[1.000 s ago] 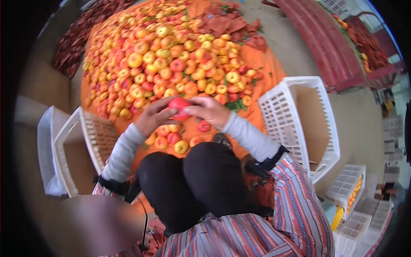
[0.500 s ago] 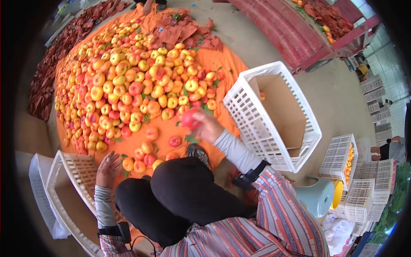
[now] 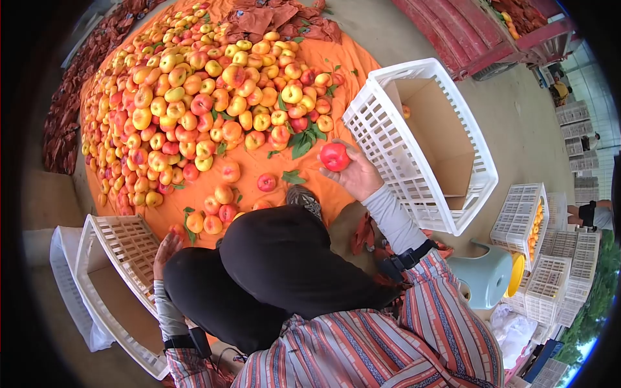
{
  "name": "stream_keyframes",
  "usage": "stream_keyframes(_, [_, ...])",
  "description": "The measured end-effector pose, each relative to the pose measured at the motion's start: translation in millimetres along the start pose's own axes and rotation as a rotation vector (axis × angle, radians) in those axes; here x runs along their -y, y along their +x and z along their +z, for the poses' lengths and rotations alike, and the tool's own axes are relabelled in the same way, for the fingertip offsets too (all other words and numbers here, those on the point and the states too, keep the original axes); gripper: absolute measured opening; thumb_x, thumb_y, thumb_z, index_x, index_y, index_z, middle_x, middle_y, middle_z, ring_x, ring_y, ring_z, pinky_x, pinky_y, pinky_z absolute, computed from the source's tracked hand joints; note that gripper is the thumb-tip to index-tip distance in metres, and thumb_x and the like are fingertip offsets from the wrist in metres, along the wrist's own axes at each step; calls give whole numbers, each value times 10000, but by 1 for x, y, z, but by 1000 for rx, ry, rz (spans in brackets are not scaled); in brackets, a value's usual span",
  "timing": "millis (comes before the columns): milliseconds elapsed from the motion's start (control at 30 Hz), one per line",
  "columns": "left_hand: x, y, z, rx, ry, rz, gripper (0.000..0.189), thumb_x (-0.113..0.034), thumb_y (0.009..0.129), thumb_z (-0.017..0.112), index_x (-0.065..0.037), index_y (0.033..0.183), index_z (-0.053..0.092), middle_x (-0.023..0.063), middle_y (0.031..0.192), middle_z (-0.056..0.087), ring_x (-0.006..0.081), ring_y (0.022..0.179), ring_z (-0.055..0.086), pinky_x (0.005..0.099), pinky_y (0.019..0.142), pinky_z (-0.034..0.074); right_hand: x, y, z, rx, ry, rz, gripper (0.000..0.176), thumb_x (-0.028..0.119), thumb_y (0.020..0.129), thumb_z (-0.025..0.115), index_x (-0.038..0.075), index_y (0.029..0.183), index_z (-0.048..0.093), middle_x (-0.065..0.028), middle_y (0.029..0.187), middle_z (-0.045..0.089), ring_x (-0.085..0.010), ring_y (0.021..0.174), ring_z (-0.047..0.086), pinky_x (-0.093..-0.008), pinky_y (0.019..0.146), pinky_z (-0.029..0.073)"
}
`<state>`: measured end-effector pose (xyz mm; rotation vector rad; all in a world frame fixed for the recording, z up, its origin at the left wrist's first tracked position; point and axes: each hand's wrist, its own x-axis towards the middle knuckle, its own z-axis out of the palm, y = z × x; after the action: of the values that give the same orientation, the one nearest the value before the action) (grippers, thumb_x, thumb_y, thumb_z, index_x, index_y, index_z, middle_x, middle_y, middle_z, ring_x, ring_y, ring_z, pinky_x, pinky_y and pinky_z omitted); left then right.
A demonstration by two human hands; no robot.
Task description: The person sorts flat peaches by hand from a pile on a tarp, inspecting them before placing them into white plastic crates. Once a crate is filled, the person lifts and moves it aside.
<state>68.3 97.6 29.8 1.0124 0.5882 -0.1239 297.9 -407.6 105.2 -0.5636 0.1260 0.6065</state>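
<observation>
Near left: my left hand (image 3: 167, 249) open, empty, beside left crate (image 3: 126, 249). Farther right: my right hand (image 3: 357, 176) curled around a peach (image 3: 334, 156), just left of right crate (image 3: 388, 139); fruit pile (image 3: 194, 97) far left.

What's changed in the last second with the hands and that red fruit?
The left hand let go of the red fruit and dropped to the left, beside the wall of the left crate. The right hand kept the fruit and carried it rightwards, up to the right crate. The fruit pile on the orange cloth and both crates stayed put.
</observation>
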Motion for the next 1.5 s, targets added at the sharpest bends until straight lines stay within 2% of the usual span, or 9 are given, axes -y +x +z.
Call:
stream_keyframes(433, [39,0,-56,-248,-41,-182,562,-332,884,484,-95,1354,286,89,1353,350,215,1184,389,361,986,333,-35,-42,-203,-703,-186,69,328,182,800,625,55,1059,470,-107,1026,536,-245,909,568,-391,753,526])
stream_keyframes(633, [47,-2,-51,-224,-27,-171,492,-301,852,548,-95,1276,408,80,1197,487,219,1092,467,356,939,370,-44,1,-250,-755,-507,147,404,168,787,637,87,1120,422,-112,996,534,-248,799,582,-378,571,526])
stream_keyframes(700, [46,4,-38,-272,-19,-186,458,-290,846,557,-93,1242,441,74,1128,519,213,1028,501,345,893,398,-90,28,-414,-864,-967,9,450,144,756,661,109,1132,417,-112,939,546,-246,747,575,-379,511,505])
stream_keyframes(767, [51,3,-40,-288,9,-190,447,-287,843,556,-93,1231,447,75,1107,524,214,983,521,343,858,419,-63,9,-298,-986,-816,206,390,170,738,672,115,1079,493,-97,905,572,-259,623,581,-385,457,492])
stream_keyframes(867, [51,1,-39,-330,1,-201,448,-285,841,549,-95,1232,442,83,1101,527,222,951,538,356,831,438,-63,15,-318,-896,-1279,252,359,248,775,640,114,1080,505,-83,921,597,-214,685,614,-335,483,494])
stream_keyframes(933, [51,2,-29,-333,-15,-225,452,-282,840,542,-95,1237,432,88,1093,532,226,939,544,365,819,449,-43,14,-251,-722,-699,275,353,243,787,632,106,1084,499,-78,923,597,-182,680,612,-316,480,484])
stream_keyframes(1067, [59,6,-22,-338,-71,-244,446,-276,845,526,-92,1238,421,83,1070,544,211,911,554,354,758,480,-16,67,-153,-584,-401,90,306,191,807,610,78,1061,481,-66,869,582,-169,705,590,-270,568,471])
stream_keyframes(1333, [54,18,-14,-369,-69,-292,405,-249,853,491,-61,1207,434,77,1020,555,196,869,569,315,688,509,25,262,-176,-546,16,-235,386,174,776,656,100,1068,414,-101,957,515,-249,761,554,-302,563,504])
stream_keyframes(1500, [46,24,-5,-462,-18,-324,431,-263,843,507,-48,1209,436,78,1015,552,188,840,566,297,673,504,64,336,-237,-861,187,-418,444,185,780,646,116,1146,405,-132,962,484,-252,729,540,-295,507,527])
